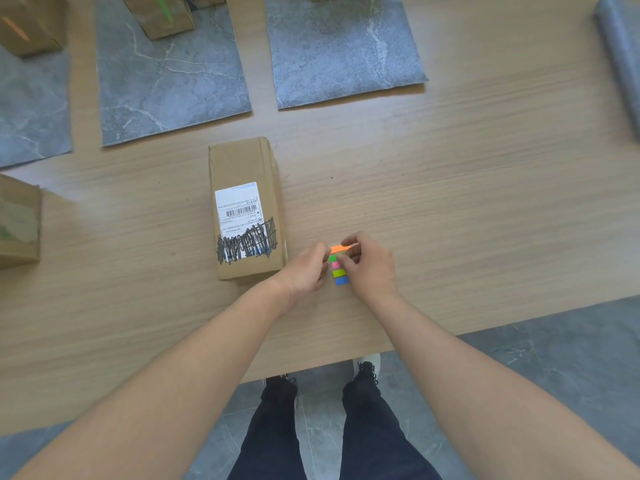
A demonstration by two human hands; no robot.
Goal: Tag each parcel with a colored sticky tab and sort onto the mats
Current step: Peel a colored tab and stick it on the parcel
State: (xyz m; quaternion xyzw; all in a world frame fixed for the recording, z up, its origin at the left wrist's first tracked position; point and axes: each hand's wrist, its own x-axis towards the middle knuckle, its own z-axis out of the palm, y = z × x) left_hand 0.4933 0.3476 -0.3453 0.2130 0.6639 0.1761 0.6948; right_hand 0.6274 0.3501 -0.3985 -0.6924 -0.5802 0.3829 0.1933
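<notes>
Dark trouser legs and shoes [369, 363] are standing at the tabletop [450, 202] edge, and both forearms are reaching out over it. The left grip [306, 271] is curling its fingers against the left edge of the sticky tab pad [340, 273], holding it on the wood. The right grip [369, 268] is closing thumb and forefinger on the orange tab [340, 249] at the pad's far end, with green, pink, yellow-green and blue strips showing below it.

Just left of the hands, a parcel [246, 209] is lying flat with its scribbled-over label [239, 206] facing up. Another box [17, 223] is sitting at the left edge.

Farther back, three grey mats are lying side by side: the left mat [31, 109] is carrying an orange-tagged box [27, 26], and the middle mat [166, 81] a green-tagged box [159, 15]. The right mat [343, 53] is showing only a sliver of box at the frame top.
</notes>
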